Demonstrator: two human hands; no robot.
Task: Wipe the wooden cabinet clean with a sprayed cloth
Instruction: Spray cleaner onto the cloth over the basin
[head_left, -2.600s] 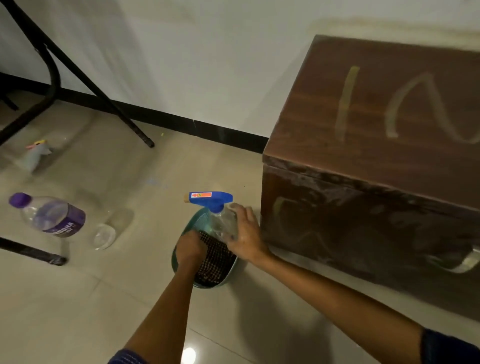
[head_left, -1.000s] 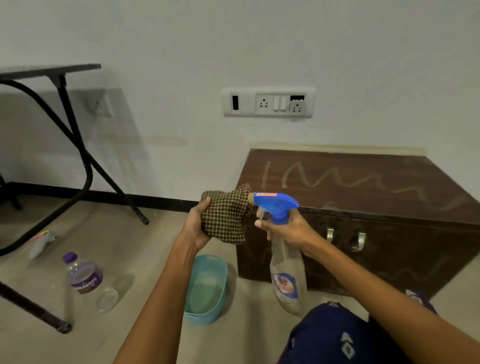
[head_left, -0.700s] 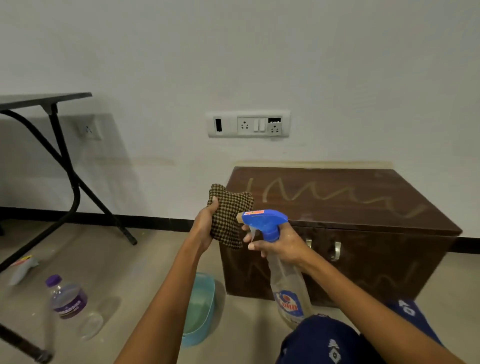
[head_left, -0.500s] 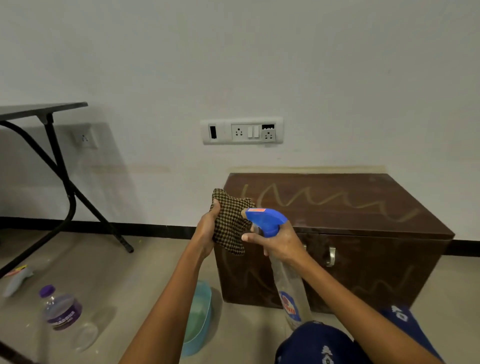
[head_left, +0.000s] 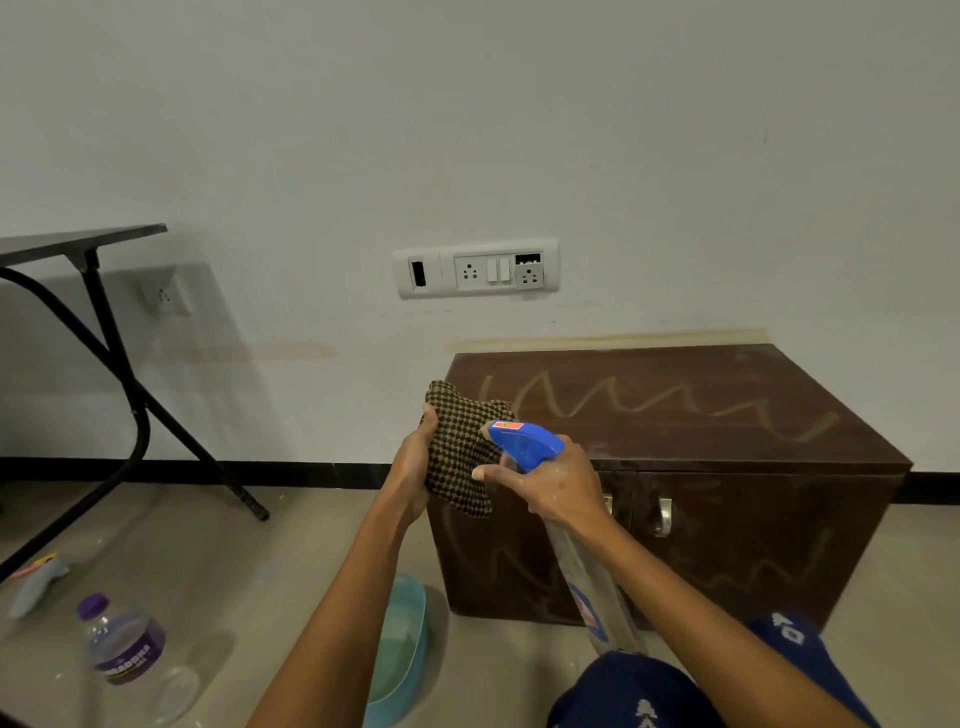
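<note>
My left hand (head_left: 413, 467) grips the brown checked cloth (head_left: 460, 457). The thumb lies along its near edge and the fingers are hidden behind the fabric. The cloth is bunched and held upright in the air, in front of the left top corner of the wooden cabinet (head_left: 675, 415).

My right hand (head_left: 556, 480) is wrapped round the neck of the clear spray bottle (head_left: 587, 587), just below its blue trigger head (head_left: 527, 444). One finger reaches forward under the head, at the trigger. The nozzle faces the cloth at very close range; I cannot tell whether the two touch. The bottle body slants down and to the right, toward my knee (head_left: 628, 691) in dark blue fabric.

The cabinet stands on the floor against the white wall, to my right. A pale zigzag line runs across its dark top, and another across its front. Two metal handles (head_left: 663, 515) sit near the middle of the front.

A teal basin (head_left: 405, 644) rests on the floor under my left forearm, just beside the cabinet's left lower corner. A water bottle (head_left: 122, 644) with a purple cap stands further left. A black folding table (head_left: 78, 244) occupies the left edge. A switch and socket panel (head_left: 475, 270) is mounted on the wall above the cabinet.
</note>
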